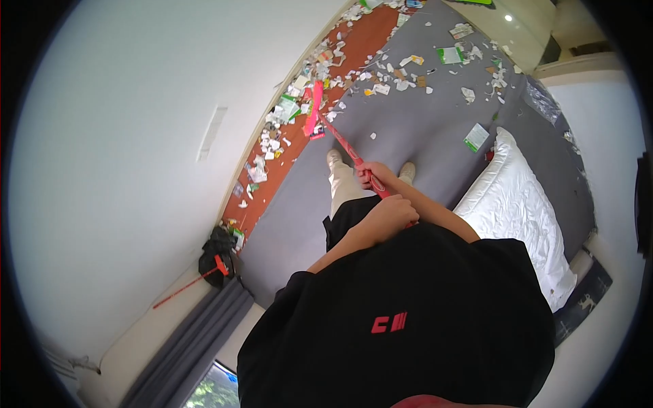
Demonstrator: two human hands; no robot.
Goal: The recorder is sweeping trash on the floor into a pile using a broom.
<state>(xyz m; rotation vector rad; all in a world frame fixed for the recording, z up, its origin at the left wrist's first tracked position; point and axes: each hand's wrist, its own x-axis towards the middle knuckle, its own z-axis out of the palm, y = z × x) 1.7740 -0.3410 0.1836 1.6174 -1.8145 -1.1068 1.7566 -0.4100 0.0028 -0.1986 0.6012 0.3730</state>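
Both of my hands hold the red handle of a broom (347,145), which slants away to the upper left. My left hand (390,217) is closed around the handle near its top end, close to my black shirt. Farther down the handle, my right hand (376,174) grips it. The pink broom head (315,108) is among paper scraps (285,109) on the reddish-brown floor strip by the wall. A green and white packet (289,107) lies just left of the broom head. My shoes are on the grey floor covering on either side of the handle.
More scraps (400,76) and packets lie across the grey floor covering (423,117). A white quilt (520,204) lies at the right. By the left wall are a black plastic bag (217,255), a red-handled tool (186,288) and a grey curtain (189,347). Clear plastic film (542,102) lies upper right.
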